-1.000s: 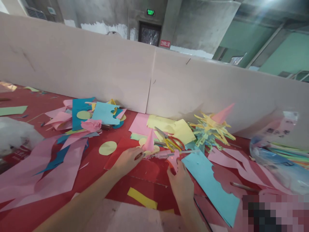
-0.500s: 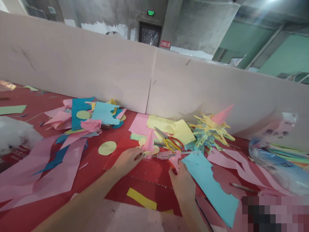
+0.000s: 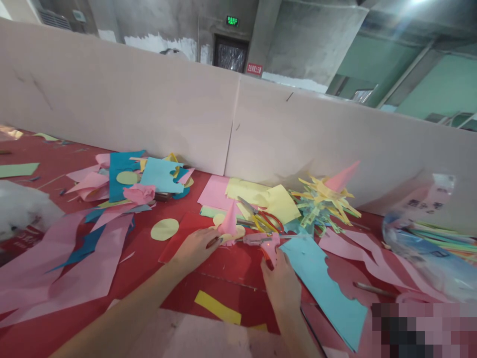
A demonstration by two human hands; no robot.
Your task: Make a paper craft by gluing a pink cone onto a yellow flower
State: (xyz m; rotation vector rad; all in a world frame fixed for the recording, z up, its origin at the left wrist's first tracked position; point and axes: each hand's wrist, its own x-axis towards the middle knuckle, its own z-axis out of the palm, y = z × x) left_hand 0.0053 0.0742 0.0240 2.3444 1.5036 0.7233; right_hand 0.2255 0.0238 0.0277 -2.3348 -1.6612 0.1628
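A small pink paper cone (image 3: 228, 221) stands upright on pale yellow petal shapes near the middle of the red table. My left hand (image 3: 199, 247) is closed at the left edge of this flower-like piece, its fingertips on the petals. To the right, my right hand (image 3: 281, 278) is wrapped round the handle of a pink glue gun (image 3: 270, 243), whose nozzle points left toward the base of the cone. Just behind the gun lie scissors (image 3: 274, 220) with red and yellow handles. Red sheets lie beneath the piece and the gun.
A larger flower of yellow and green strips (image 3: 316, 201) stands at the back right by the pale partition (image 3: 179, 109). Blue card (image 3: 328, 293) lies right of my right hand. Pink strips (image 3: 67, 268) and scraps cover the left. Plastic bags (image 3: 26, 214) sit at both sides.
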